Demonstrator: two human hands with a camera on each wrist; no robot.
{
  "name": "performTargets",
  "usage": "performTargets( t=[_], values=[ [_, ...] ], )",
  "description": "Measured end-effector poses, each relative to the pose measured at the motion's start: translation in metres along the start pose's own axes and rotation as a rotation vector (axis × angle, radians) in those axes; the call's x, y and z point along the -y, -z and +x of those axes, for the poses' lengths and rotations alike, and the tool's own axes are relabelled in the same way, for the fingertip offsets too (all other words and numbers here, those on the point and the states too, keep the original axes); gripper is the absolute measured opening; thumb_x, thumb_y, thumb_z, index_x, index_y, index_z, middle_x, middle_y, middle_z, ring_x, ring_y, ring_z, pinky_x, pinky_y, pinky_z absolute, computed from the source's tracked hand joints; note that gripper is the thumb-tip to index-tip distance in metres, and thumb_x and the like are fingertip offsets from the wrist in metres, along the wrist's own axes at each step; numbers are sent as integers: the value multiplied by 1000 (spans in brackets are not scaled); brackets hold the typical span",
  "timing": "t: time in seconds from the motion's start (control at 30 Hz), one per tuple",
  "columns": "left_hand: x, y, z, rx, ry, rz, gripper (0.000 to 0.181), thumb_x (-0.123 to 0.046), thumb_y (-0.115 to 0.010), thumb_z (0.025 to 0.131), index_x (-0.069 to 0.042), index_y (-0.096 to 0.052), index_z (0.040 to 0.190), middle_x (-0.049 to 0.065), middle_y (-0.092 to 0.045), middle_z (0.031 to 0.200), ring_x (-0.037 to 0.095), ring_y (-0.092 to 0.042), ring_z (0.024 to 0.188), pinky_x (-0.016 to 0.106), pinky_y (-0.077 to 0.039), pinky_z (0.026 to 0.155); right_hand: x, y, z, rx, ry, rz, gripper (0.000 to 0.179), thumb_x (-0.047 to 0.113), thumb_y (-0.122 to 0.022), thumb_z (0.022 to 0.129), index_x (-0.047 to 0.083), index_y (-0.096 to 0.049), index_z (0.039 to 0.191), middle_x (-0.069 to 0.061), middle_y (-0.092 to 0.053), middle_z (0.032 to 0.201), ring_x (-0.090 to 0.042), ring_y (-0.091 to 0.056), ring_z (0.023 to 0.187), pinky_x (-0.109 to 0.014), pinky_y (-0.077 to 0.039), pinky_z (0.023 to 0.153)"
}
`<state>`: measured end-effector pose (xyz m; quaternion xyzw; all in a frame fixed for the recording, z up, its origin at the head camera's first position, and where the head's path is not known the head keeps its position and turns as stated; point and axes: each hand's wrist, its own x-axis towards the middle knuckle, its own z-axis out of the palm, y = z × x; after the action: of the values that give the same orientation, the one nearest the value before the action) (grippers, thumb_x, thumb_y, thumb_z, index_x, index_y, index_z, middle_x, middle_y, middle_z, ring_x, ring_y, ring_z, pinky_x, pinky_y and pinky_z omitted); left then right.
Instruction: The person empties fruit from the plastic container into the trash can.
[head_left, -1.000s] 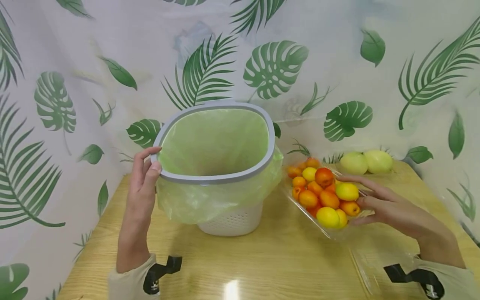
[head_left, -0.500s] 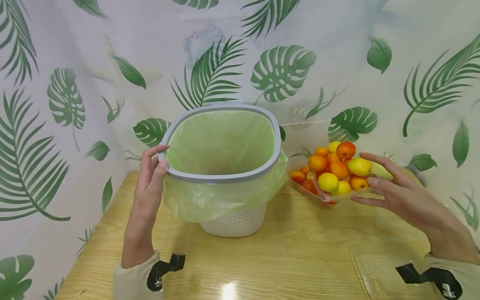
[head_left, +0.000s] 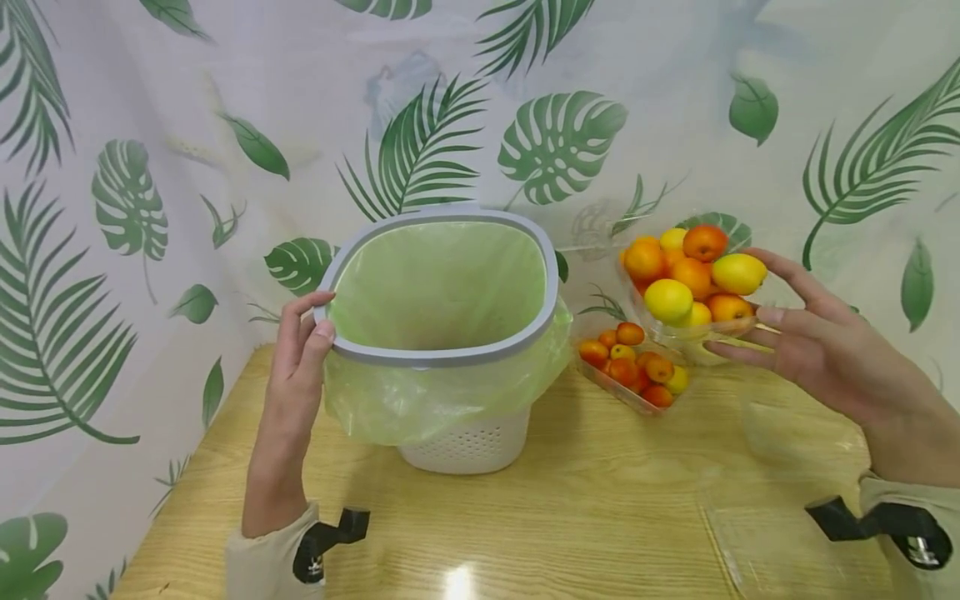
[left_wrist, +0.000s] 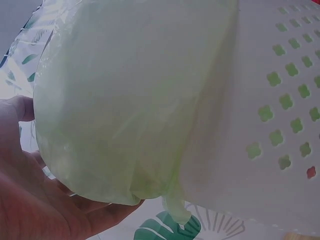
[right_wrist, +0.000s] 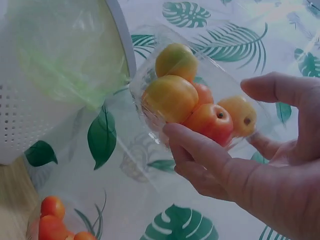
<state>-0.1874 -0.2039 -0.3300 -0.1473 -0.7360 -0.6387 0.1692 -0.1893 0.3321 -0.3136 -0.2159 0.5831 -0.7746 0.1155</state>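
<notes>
My left hand (head_left: pixel 296 367) pinches the grey rim (head_left: pixel 438 358) of a white perforated trash bin (head_left: pixel 480 450), thumb at the front and fingers on the outer side. A pale green bag (head_left: pixel 405 408) lines the bin and hangs over its outside, also filling the left wrist view. My right hand (head_left: pixel 840 342) grips the right side of a clear plastic box (head_left: pixel 686 332) and holds it raised. Orange fruits (head_left: pixel 690 275) and yellow fruits (head_left: pixel 738 273) fill that box. Below it, a second clear box (head_left: pixel 618 393) of smaller orange-red fruits (head_left: pixel 621 373) rests on the table.
The wooden table (head_left: pixel 570 517) meets a leaf-patterned sheet (head_left: pixel 675 108) behind and at the left. A clear plastic piece (head_left: pixel 787 533) lies at the right front. The raised box and right hand mostly cover the pale green fruits behind.
My right hand has lifted the box of larger fruits up and right, off the box of smaller fruits, which now shows beneath. My left hand keeps its hold on the rim.
</notes>
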Motion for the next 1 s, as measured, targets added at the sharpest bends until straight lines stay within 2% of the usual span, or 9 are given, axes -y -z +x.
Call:
performTargets(
  t=[0.03,0.2,0.47,0.6,0.83,1.0],
  values=[
    [0,0,0,0,-2,1,39,-27,-43,109,-10,-43,145,10,-42,153,26,-43,132,55,-19,113,4,-2,3,-2,1,2,66,-6,-29,107,24,-11,163,-7,-28,152,-30,-64,119,-47,-54,94],
    [0,0,1,-1,-5,-8,40,-26,-44,109,-8,-43,144,10,-41,154,27,-41,135,56,-18,113,20,-14,19,-13,3,31,63,-5,-30,107,24,-15,161,-9,-30,149,-33,-65,118,-47,-53,95],
    [1,1,2,-3,-19,-13,40,-24,-43,109,-7,-42,145,12,-44,151,26,-45,129,55,-20,113,39,-39,45,-91,-15,30,61,1,-38,108,32,-22,158,-10,-4,161,-36,-65,116,-45,-55,92],
    [1,1,3,2,-21,-9,39,-24,-42,109,-6,-42,144,12,-45,151,25,-45,129,55,-21,113,44,-53,53,-67,14,30,63,-1,-38,108,32,-22,159,-12,7,163,-38,-65,116,-44,-54,93],
    [1,1,2,6,-16,-7,39,-23,-42,109,-7,-42,145,14,-47,149,25,-47,126,54,-23,113,48,-82,68,-2,70,20,63,-3,-39,106,29,-25,159,-17,-9,160,-40,-65,117,-45,-53,96],
    [1,2,3,8,-15,-1,39,-24,-42,109,-8,-42,145,13,-46,150,26,-47,128,54,-24,113,48,-105,78,2,85,10,63,-3,-43,106,28,-27,158,-20,-8,161,-37,-63,120,-45,-51,98]
  ],
)
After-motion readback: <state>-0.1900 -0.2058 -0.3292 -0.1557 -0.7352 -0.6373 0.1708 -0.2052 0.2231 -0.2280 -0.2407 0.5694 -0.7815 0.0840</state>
